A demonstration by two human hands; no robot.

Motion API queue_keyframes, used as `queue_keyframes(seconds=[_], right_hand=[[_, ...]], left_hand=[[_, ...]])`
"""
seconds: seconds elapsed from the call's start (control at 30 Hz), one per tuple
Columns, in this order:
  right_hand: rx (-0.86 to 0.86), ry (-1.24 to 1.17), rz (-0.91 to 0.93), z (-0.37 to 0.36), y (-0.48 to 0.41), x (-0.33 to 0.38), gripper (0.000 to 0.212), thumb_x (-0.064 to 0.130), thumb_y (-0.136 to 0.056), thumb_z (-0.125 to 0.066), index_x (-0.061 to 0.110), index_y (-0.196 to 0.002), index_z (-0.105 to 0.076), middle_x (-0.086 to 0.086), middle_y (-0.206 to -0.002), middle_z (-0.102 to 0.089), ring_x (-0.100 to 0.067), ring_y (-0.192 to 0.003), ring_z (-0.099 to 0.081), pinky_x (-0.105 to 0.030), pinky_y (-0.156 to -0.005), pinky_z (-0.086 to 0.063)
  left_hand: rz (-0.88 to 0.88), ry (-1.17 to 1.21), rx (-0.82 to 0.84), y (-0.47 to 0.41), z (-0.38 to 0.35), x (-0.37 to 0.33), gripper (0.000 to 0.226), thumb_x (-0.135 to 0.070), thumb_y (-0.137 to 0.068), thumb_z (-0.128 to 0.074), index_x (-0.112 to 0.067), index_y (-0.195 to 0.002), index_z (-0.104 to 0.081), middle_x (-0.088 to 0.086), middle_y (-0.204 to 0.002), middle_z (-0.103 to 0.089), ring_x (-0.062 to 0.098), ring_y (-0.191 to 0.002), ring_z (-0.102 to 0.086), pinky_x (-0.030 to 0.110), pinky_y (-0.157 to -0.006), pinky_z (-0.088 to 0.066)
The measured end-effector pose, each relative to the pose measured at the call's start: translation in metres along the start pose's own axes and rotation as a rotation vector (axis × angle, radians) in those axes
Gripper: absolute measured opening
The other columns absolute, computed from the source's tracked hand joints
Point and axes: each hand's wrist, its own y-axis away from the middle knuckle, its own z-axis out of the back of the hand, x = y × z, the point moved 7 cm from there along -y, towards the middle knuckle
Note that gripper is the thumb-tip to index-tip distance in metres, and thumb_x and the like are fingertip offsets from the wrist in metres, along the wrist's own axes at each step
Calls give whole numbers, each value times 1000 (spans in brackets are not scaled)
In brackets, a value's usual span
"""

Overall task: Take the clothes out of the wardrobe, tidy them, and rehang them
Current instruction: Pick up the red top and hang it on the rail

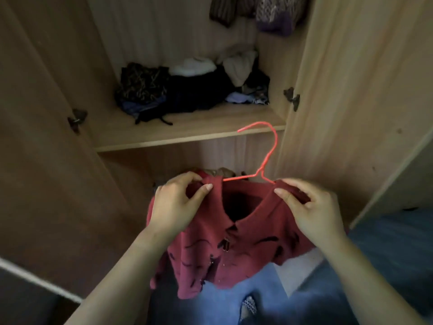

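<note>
A dark red top (234, 249) with black markings hangs on a thin red wire hanger (269, 156) in front of the open wardrobe. My left hand (175, 202) pinches the collar at the left shoulder. My right hand (309, 207) grips the right shoulder of the top over the hanger's arm. The hanger's hook points up and to the left, free of any rail. The hanger's arms are mostly hidden inside the garment.
A wooden shelf (187, 134) holds a heap of crumpled dark and white clothes (192, 87). Two garments (260, 12) hang at the top right. Wardrobe doors (46, 137) stand open on both sides. More clothes (220, 171) lie below the shelf.
</note>
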Motion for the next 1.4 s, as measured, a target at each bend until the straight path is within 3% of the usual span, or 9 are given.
queue_keyframes(seconds=[0.17,0.37,0.47,0.63,0.8,0.93,1.03,1.17,1.4], right_hand=[[-85,7,141,-23,-159,-7,23,26,-77,-75,16,-97,-73,13,-92,-67,2,-87,-61,-2,-75,-40],[-210,-1,363,-22,-341,27,26,38,-77,-71,22,-97,-73,15,-92,-69,0,-86,-65,-19,-83,-50],[-275,24,439,-11,-410,54,28,45,-76,-68,28,-97,-71,15,-91,-71,-2,-83,-67,-31,-80,-54],[-394,122,574,11,-499,110,28,46,-76,-66,35,-102,-65,11,-86,-72,-10,-78,-68,-37,-74,-55],[-433,282,649,19,-577,157,17,36,-81,-66,29,-96,-68,9,-87,-72,-14,-86,-67,-35,-76,-53],[-376,396,649,19,-634,190,20,38,-82,-67,29,-99,-68,7,-93,-71,-11,-91,-65,-33,-84,-50],[-337,543,649,20,-661,211,22,34,-87,-62,27,-107,-67,5,-101,-69,-11,-97,-61,-24,-85,-44],[-469,710,669,21,-686,237,23,31,-88,-61,22,-108,-65,-3,-104,-66,-19,-98,-59,-29,-83,-43],[-596,749,686,31,-730,268,16,29,-81,-70,25,-97,-71,6,-87,-69,-4,-76,-52,-22,-68,-38]], left_hand=[[-40,6,-121,-149,0,0,30,-60,-77,-49,-31,-81,-58,-7,-77,-65,20,-77,-63,38,-74,-50],[-122,41,-282,-321,30,-30,26,-52,-83,-57,-26,-83,-60,-7,-77,-64,18,-81,-63,32,-71,-46],[-175,66,-367,-391,55,-52,34,-58,-77,-52,-25,-80,-60,-9,-71,-63,18,-77,-63,33,-70,-47],[-306,79,-530,-489,101,-97,33,-59,-77,-48,-27,-76,-57,-13,-68,-60,17,-75,-60,33,-73,-46],[-405,149,-617,-574,137,-133,40,-63,-78,-50,-23,-74,-56,-5,-65,-60,25,-75,-61,47,-85,-47],[-428,300,-655,-642,162,-136,45,-64,-74,-49,-20,-67,-53,-5,-59,-55,32,-76,-61,42,-74,-49],[-407,358,-693,-686,180,-131,45,-60,-82,-55,-16,-70,-55,-4,-62,-56,31,-76,-61,39,-73,-47],[-457,397,-710,-730,198,-143,41,-53,-86,-55,-15,-71,-57,-6,-63,-56,28,-76,-59,39,-77,-44],[-595,553,-583,-814,204,-164,55,-75,-63,-49,-22,-67,-63,-4,-62,-65,23,-69,-65,44,-74,-53]])
